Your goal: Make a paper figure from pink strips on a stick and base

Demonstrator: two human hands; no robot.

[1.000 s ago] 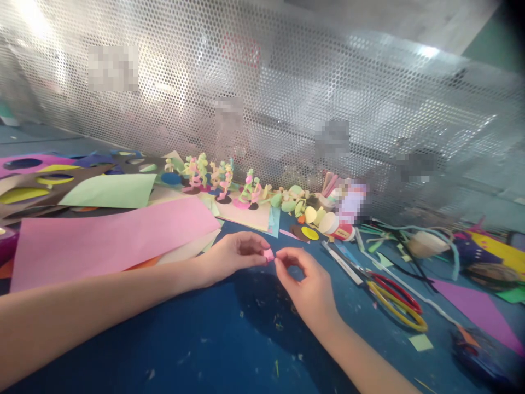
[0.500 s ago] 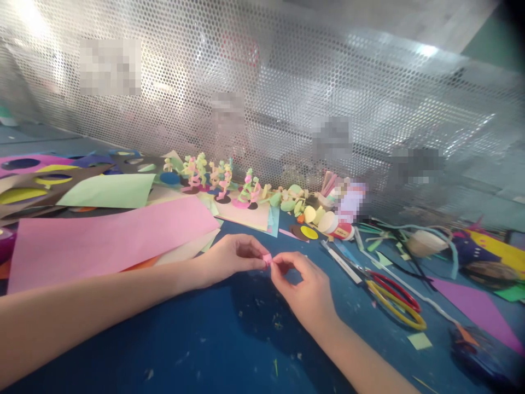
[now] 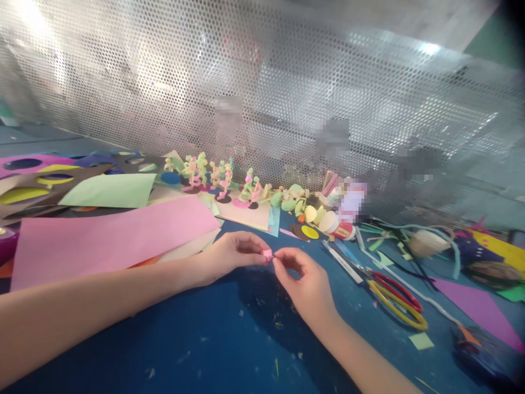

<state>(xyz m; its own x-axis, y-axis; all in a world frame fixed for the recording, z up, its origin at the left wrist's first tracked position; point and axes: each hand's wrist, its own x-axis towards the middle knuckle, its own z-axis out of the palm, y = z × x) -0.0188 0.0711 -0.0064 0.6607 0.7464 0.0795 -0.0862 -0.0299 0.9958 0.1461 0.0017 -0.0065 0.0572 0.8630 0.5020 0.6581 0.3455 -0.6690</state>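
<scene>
Paper, a tiny pink piece [image 3: 268, 254], sits pinched between both hands just above the blue table [image 3: 197, 339], near the middle of the view. The left hand [image 3: 229, 254] closes thumb and fingertips on its left side; the right hand [image 3: 305, 284] meets it from the right with thumb and forefinger narrowed onto the same scrap, the other fingers curled loosely. Judging by its small, bunched look, the piece seems partly folded or rolled, though its exact shape is too small to tell. Beyond the hands, a row of small paper figures [image 3: 217, 180] stands on coloured discs along the far mesh screen [image 3: 287, 98], which suggests several are already made while this piece is not yet joined to anything. A large pink sheet [image 3: 106, 235] lies to the left, a glue stick [image 3: 334, 225] lies beyond the right hand, and scissors [image 3: 389, 295] with red and yellow handles rest to the right, untouched.
</scene>
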